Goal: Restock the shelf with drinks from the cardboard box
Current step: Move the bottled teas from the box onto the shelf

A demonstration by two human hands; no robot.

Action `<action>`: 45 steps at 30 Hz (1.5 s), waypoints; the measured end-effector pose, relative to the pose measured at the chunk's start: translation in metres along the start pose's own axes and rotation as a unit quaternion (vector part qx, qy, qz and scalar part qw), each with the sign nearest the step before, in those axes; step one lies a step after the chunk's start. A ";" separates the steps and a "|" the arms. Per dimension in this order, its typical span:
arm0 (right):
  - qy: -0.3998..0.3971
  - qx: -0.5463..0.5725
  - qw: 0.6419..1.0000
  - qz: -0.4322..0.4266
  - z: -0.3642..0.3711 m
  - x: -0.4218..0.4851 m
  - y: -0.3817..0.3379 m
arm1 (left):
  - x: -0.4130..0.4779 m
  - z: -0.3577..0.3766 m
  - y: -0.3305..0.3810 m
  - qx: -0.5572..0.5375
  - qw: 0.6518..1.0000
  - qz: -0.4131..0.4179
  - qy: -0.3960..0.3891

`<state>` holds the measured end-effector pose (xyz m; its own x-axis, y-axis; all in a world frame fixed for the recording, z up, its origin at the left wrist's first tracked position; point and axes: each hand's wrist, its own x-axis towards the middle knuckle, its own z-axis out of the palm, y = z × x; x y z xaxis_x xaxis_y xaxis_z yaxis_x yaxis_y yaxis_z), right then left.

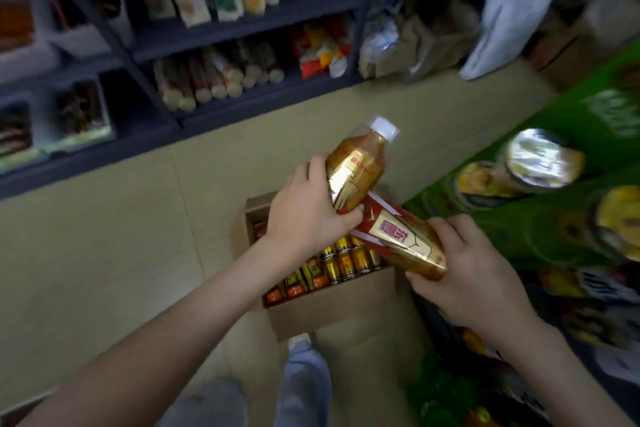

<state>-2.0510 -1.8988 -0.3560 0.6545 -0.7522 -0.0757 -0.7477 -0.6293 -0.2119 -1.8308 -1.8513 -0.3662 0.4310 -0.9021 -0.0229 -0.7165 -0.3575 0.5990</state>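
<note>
Above the cardboard box [329,312], the right hand [474,274] had its fingers curled round the near end of the lower bottle [405,236], whose axis slanted away leftward. The left hand [304,215] gripped the capped bottle [360,159], cap pointing up and away. The green shelf [540,218] lay just to the right, and the right hand was judged nearer to it
</note>
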 end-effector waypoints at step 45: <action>-0.065 -0.633 0.724 0.266 -0.597 -0.446 0.186 | -0.192 -0.071 0.636 -0.308 0.838 0.445 0.066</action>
<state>-2.5487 -1.7971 0.2198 0.1790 -0.9811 0.0729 -0.3468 0.0064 0.9379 -2.3298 -1.8883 0.0759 -0.0381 -0.6957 0.7173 -0.3841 0.6729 0.6322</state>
